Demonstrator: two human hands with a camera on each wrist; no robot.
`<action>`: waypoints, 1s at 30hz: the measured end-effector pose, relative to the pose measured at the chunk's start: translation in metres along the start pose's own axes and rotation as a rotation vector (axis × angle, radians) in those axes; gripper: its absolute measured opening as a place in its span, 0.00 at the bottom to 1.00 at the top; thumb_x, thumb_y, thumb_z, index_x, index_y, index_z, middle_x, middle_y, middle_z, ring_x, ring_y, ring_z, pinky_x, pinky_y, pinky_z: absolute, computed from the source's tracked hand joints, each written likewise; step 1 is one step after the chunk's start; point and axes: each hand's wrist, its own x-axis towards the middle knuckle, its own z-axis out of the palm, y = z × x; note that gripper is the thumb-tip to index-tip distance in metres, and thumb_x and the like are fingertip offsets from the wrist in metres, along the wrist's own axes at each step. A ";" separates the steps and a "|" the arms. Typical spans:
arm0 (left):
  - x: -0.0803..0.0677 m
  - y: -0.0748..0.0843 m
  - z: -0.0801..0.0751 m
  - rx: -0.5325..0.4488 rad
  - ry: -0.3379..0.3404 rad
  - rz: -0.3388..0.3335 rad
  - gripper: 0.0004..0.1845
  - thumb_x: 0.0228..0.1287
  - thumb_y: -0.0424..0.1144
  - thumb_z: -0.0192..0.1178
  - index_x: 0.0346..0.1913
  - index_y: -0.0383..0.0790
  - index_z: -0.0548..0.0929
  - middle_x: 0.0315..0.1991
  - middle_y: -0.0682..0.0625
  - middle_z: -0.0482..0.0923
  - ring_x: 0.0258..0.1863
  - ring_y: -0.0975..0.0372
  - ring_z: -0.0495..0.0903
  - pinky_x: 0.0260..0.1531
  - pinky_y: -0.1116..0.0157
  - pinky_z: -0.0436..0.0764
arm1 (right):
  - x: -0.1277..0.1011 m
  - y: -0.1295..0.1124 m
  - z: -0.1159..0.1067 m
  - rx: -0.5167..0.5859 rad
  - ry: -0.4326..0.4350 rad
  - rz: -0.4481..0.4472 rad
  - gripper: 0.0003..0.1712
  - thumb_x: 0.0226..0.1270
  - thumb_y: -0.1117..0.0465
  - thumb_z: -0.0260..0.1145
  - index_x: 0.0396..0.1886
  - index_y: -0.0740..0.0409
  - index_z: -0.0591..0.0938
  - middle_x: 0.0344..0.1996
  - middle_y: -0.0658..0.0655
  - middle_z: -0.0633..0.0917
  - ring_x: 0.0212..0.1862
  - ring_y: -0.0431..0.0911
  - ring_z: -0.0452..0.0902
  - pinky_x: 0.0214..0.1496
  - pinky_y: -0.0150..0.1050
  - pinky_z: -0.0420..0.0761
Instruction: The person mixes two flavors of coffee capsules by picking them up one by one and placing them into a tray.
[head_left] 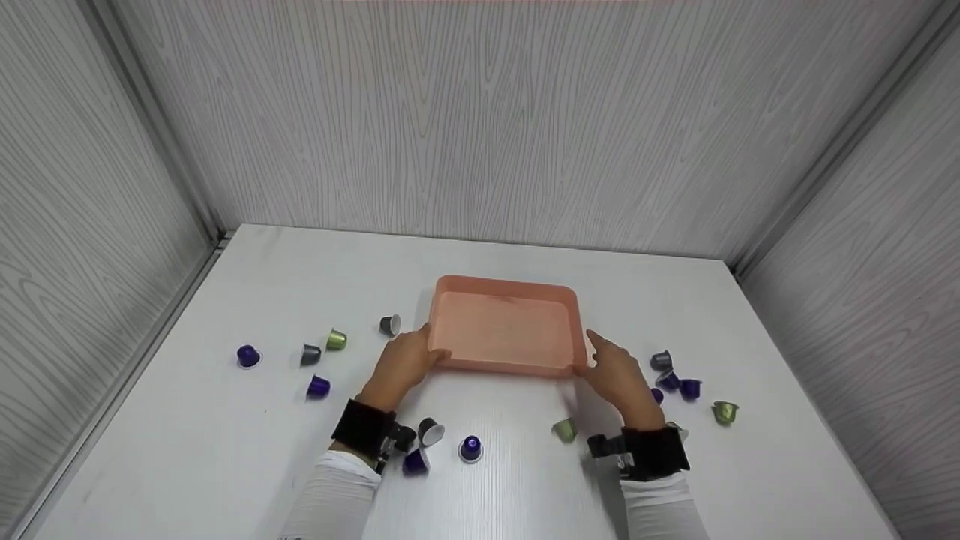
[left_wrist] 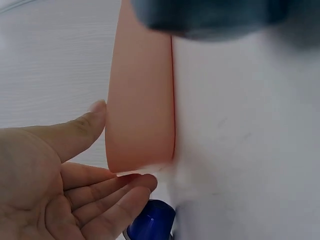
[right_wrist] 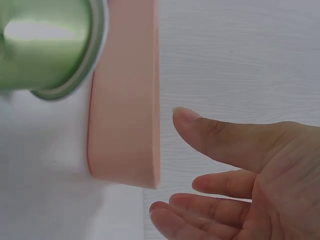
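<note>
Pink tray (head_left: 510, 330) on white table (head_left: 517, 495), left hand (head_left: 405, 358) spread — touching its corner, right hand (head_left: 619, 375) spread — just beside it

Touching the left end of a peach tray (left_wrist: 142, 95) with the left hand (left_wrist: 67, 177); partly behind that hand, a blue capsule (left_wrist: 156, 220); near, a blurred dark object (left_wrist: 215, 17).

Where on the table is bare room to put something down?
The table is bare at both back corners, beside the pink tray and behind the capsules. Crowded: right of the right hand and by the left wristband.
</note>
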 end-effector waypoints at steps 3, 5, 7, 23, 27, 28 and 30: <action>0.002 0.000 0.003 -0.019 -0.012 -0.004 0.30 0.63 0.44 0.65 0.62 0.28 0.73 0.46 0.32 0.81 0.48 0.41 0.80 0.48 0.47 0.77 | -0.011 -0.006 -0.002 -0.057 0.017 -0.082 0.42 0.64 0.55 0.68 0.72 0.67 0.63 0.61 0.70 0.75 0.61 0.63 0.71 0.60 0.57 0.71; 0.003 0.000 0.004 -0.021 -0.024 -0.007 0.32 0.64 0.45 0.65 0.64 0.28 0.72 0.47 0.32 0.81 0.49 0.41 0.80 0.50 0.47 0.76 | -0.021 -0.010 -0.002 -0.082 0.012 -0.132 0.41 0.65 0.55 0.69 0.73 0.65 0.64 0.64 0.69 0.72 0.64 0.63 0.69 0.63 0.57 0.69; 0.003 0.000 0.005 -0.023 -0.040 -0.017 0.34 0.65 0.46 0.64 0.66 0.27 0.70 0.48 0.32 0.81 0.50 0.41 0.79 0.50 0.47 0.76 | -0.031 -0.012 -0.002 -0.106 -0.005 -0.181 0.42 0.65 0.53 0.69 0.73 0.62 0.64 0.65 0.68 0.71 0.64 0.62 0.69 0.62 0.57 0.70; 0.004 -0.002 0.003 -0.025 -0.072 -0.023 0.38 0.66 0.46 0.63 0.69 0.23 0.64 0.50 0.30 0.79 0.50 0.41 0.79 0.51 0.48 0.76 | -0.062 -0.007 0.008 -0.260 -0.052 -0.409 0.42 0.62 0.47 0.70 0.71 0.57 0.67 0.64 0.65 0.73 0.62 0.61 0.71 0.61 0.55 0.72; 0.004 -0.002 0.002 -0.030 -0.074 -0.038 0.38 0.66 0.47 0.63 0.69 0.24 0.64 0.50 0.30 0.79 0.50 0.42 0.79 0.51 0.48 0.76 | -0.064 -0.010 0.010 -0.261 -0.081 -0.432 0.43 0.62 0.46 0.70 0.72 0.57 0.65 0.66 0.64 0.71 0.62 0.62 0.70 0.60 0.56 0.73; 0.004 -0.003 0.002 -0.032 -0.071 -0.039 0.38 0.66 0.47 0.63 0.69 0.24 0.64 0.50 0.31 0.80 0.50 0.42 0.79 0.50 0.48 0.76 | -0.064 -0.010 0.010 -0.260 -0.091 -0.431 0.44 0.62 0.45 0.69 0.73 0.57 0.65 0.67 0.64 0.70 0.63 0.63 0.69 0.60 0.56 0.72; 0.004 -0.003 0.002 -0.033 -0.066 -0.036 0.38 0.65 0.47 0.63 0.69 0.25 0.65 0.49 0.31 0.80 0.49 0.42 0.80 0.49 0.48 0.77 | -0.064 -0.010 0.011 -0.256 -0.116 -0.414 0.45 0.61 0.45 0.69 0.74 0.56 0.64 0.68 0.65 0.69 0.64 0.63 0.68 0.61 0.56 0.72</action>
